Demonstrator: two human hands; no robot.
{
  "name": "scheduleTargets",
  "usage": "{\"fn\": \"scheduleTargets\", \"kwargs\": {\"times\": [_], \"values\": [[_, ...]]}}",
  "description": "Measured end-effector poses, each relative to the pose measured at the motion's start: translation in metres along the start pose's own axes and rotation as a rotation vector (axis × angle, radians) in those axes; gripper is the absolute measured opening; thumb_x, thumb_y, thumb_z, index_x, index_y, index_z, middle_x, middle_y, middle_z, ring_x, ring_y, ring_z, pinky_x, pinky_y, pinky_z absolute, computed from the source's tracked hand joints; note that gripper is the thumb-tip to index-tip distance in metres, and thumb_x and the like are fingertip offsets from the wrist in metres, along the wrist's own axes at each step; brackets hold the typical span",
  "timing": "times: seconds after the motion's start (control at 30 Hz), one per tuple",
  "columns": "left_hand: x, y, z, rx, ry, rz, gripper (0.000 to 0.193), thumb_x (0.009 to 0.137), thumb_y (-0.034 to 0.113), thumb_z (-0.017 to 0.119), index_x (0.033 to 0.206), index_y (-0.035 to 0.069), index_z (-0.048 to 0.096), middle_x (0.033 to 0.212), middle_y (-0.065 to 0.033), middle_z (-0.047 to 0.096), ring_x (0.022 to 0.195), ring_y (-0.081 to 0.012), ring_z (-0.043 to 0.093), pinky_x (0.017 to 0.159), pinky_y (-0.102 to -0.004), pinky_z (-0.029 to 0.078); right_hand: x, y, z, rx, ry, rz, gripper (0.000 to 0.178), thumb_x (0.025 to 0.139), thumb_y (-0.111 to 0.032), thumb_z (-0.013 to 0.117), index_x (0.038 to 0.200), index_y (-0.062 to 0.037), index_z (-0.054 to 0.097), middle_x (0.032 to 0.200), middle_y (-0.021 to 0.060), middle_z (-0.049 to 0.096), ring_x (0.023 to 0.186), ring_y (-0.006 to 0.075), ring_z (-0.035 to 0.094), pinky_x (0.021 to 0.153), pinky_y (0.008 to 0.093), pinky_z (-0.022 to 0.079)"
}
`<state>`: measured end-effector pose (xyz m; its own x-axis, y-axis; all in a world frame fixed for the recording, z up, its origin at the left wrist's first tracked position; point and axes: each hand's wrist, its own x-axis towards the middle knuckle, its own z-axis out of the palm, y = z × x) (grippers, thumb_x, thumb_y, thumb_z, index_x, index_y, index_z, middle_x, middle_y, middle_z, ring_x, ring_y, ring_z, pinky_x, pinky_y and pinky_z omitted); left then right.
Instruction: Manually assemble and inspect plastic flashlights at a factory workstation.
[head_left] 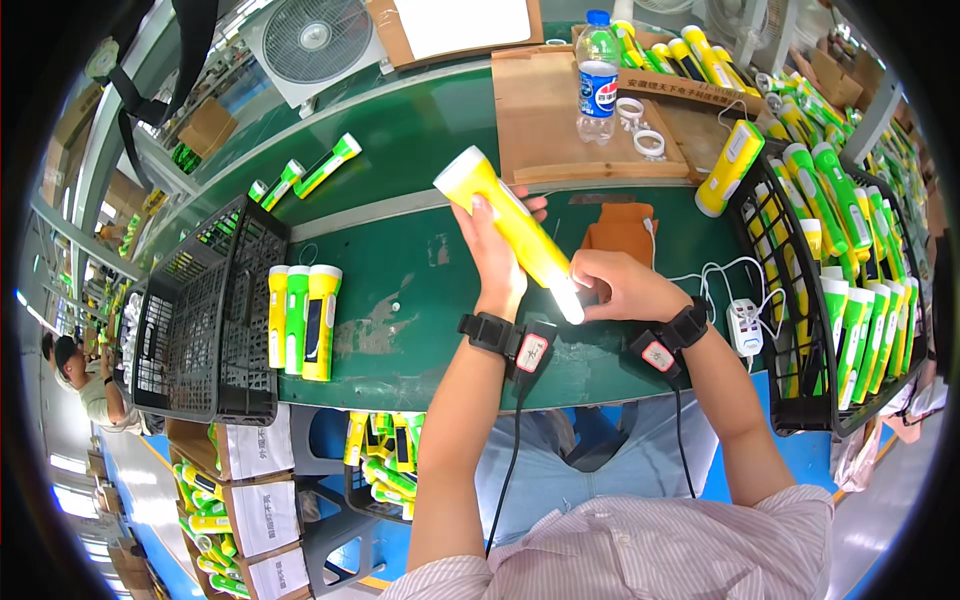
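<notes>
A yellow flashlight [522, 232] slants over the green table, its wide white head up to the left. Bright white light glows at its narrow lower end. My left hand [490, 248] is wrapped round the body below the head. At the lower end, my right hand [630, 287] is closed with thumb and forefinger against the flashlight, close to the glow. Just behind my right hand lies an orange-brown pouch [618, 232]. Three flashlights [297, 322], two yellow and one green, lie side by side on the table to the left.
A black crate [205, 392] stands at the left table edge. On the right, another black crate [800, 412] holds several flashlights. A white charging block [744, 326] with cables lies beside it. Farther back are a yellow flashlight [730, 168], a blue-capped bottle [598, 80] and white rings [649, 145].
</notes>
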<state>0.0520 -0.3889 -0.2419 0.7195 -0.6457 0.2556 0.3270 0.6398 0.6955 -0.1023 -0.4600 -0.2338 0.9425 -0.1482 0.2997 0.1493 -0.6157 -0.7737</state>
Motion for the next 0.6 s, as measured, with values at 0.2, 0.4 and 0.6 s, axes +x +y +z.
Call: {"fn": "scheduleTargets", "kwargs": {"times": [0.2,0.4,0.6], "values": [[-0.021,-0.033,0.013,0.307,-0.207,0.032,0.037,0.088,0.021,0.046,0.117,0.011,0.024,0.090,-0.0123,0.049,0.072,-0.0203,0.055,0.061,-0.0336,0.050,0.000,0.014,-0.001,-0.080,0.294,0.074,0.039,0.064,-0.018,0.075,0.065,-0.0050,0.038,0.056,0.0035,0.039,0.050,0.0139,0.037,0.046,0.0264,0.032],[-0.022,-0.023,0.018,0.212,-0.211,-0.202,0.034,0.086,0.013,0.048,0.113,0.009,0.028,0.092,-0.0098,0.048,0.071,-0.0185,0.055,0.058,-0.0337,0.051,-0.010,0.031,-0.049,-0.423,0.639,0.425,0.023,0.070,-0.014,0.067,0.066,-0.0029,0.047,0.061,0.0088,0.054,0.054,0.0240,0.052,0.050,0.0326,0.040],[-0.020,-0.022,0.016,0.194,-0.228,-0.244,0.029,0.088,0.018,0.045,0.111,0.007,0.032,0.091,-0.0091,0.048,0.067,-0.0173,0.055,0.057,-0.0328,0.050,-0.024,0.057,-0.055,-0.470,0.384,0.526,0.021,0.071,-0.013,0.064,0.083,-0.0028,0.050,0.069,0.0133,0.059,0.066,0.0305,0.059,0.059,0.0363,0.046]]}}
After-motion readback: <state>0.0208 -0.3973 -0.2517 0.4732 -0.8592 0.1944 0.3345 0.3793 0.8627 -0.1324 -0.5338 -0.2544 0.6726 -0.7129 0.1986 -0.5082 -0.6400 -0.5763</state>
